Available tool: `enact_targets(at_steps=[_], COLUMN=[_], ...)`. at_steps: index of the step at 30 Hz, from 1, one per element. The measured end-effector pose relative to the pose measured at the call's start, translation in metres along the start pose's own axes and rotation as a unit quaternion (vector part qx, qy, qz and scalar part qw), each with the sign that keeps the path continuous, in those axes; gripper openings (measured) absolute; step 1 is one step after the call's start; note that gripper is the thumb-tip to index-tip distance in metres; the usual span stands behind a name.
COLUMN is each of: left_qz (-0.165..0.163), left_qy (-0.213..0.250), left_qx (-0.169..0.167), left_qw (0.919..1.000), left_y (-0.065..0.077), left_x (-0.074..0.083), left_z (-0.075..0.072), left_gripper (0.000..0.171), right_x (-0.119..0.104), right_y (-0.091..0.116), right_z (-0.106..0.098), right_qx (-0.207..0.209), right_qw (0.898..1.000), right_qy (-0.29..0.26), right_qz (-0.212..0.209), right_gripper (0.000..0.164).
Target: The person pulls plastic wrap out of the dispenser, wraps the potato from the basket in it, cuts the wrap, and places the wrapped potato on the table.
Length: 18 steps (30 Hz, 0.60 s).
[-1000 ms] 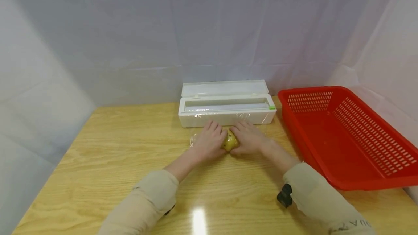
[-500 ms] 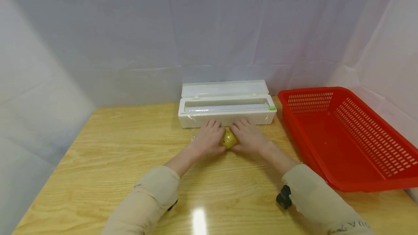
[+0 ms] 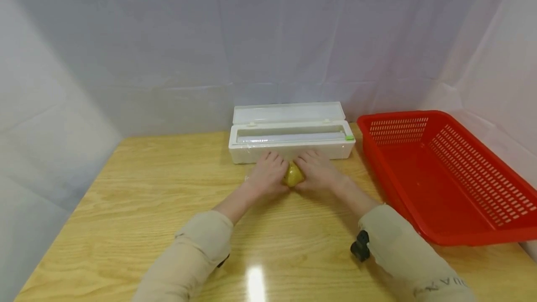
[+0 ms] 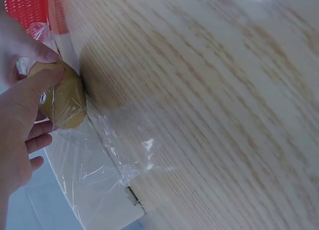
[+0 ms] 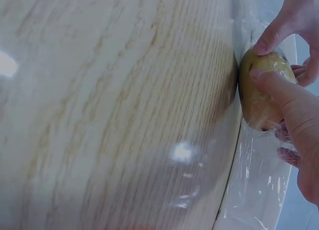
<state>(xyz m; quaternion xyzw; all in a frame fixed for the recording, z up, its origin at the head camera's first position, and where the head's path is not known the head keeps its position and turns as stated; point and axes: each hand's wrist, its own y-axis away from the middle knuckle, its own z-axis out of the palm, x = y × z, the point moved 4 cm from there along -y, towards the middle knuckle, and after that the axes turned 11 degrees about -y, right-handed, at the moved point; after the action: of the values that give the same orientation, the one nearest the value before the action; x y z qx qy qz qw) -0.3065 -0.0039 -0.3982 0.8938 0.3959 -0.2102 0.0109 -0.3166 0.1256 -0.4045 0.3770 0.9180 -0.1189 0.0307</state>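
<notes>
A yellow-brown potato (image 3: 293, 175) lies on the table right before the white cling film box (image 3: 291, 152). Clear cling film (image 4: 94, 160) covers part of it and trails toward the box in both wrist views. My left hand (image 3: 268, 171) grips one end, its thumb on the near side and fingers curled around the far side. From the other end my right hand (image 3: 316, 171) holds it likewise, the thumb pressing on the skin (image 5: 256, 108). The two thumbs sit close together. Film and the potato hide some fingertips.
The box lid (image 3: 289, 113) stands raised against the curtain (image 3: 277, 36), showing a film roll (image 3: 289, 137) inside. A green piece (image 3: 349, 138) sits at the box's right end. A red plastic basket (image 3: 398, 190) stands at the right on the wooden table (image 3: 168, 190).
Both hands have moved slightly toward the box with the potato. The potato has turned between them, and less loose film shows beside the hands.
</notes>
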Motion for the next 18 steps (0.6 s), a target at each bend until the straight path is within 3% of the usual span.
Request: enact_targets(at_steps=[4, 8, 18], left_qz=[-0.003, -0.004, -0.010], left_qy=[0.028, 0.045, 0.048], left_qx=[-0.018, -0.018, -0.031], left_qw=[0.9994, 0.9988, 0.9983], left_y=[-0.0032, -0.0047, -0.0070], left_x=[-0.0043, -0.0069, -0.0075], left_z=[0.0031, 0.0038, 0.0038], left_gripper=[0.056, 0.055, 0.056], right_x=[0.0001, -0.0007, -0.0003], right_y=[-0.0010, -0.0002, 0.0012], right_z=[-0.0012, -0.0014, 0.0020], right_qx=[-0.023, -0.020, -0.003], right_qw=[0.999, 0.999, 1.000], right_qy=[-0.021, -0.025, 0.025], right_qz=[0.026, 0.024, 0.001], right_gripper=[0.064, 0.063, 0.069])
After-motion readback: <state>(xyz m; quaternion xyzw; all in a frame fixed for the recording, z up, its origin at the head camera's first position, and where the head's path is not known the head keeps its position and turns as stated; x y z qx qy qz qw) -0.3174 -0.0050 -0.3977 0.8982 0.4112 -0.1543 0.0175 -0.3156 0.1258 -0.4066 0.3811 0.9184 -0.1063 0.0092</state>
